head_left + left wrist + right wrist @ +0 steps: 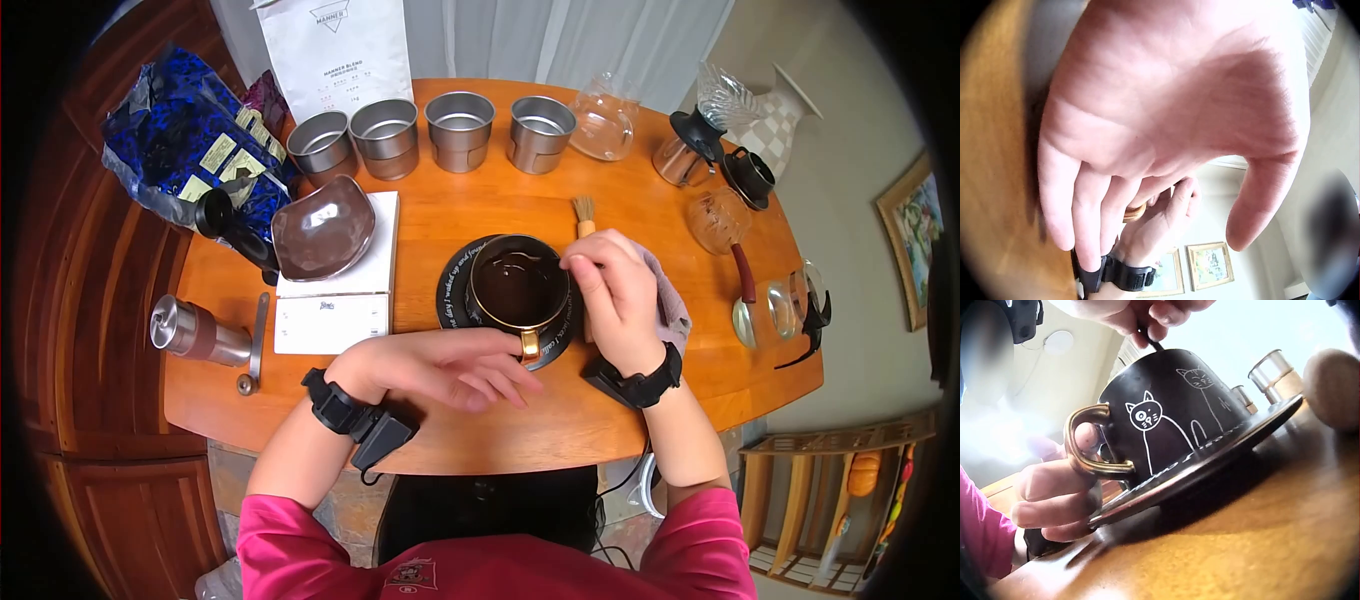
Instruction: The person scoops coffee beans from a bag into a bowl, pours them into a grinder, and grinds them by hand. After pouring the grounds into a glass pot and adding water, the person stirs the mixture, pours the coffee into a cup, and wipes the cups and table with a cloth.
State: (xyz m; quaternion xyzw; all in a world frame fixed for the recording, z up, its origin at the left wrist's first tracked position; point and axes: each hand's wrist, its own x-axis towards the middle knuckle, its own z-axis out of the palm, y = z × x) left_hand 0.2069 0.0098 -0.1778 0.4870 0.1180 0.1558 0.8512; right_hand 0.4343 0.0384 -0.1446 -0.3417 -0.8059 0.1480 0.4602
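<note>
A black cup (518, 290) with a gold handle (530, 345) and dark inside stands on a black saucer (452, 290) with white lettering. White cat drawings mark the cup (1166, 419) in the right wrist view. My left hand (440, 368) lies palm up with loose, extended fingers by the handle; the left wrist view shows its palm (1166, 106). At the rim's right side, my right hand (618, 300) has curled fingers, and in the right wrist view it (1132, 315) pinches a thin dark stick (1152, 341) over the cup. The stick's lower end is hidden.
A brush (584, 212) and grey cloth (668, 295) lie by my right hand. Left are a scale (332, 325) bearing a brown dish (322, 228), and a grinder (200, 332). Metal cups (460, 130) line the back; glassware (718, 220) stands right.
</note>
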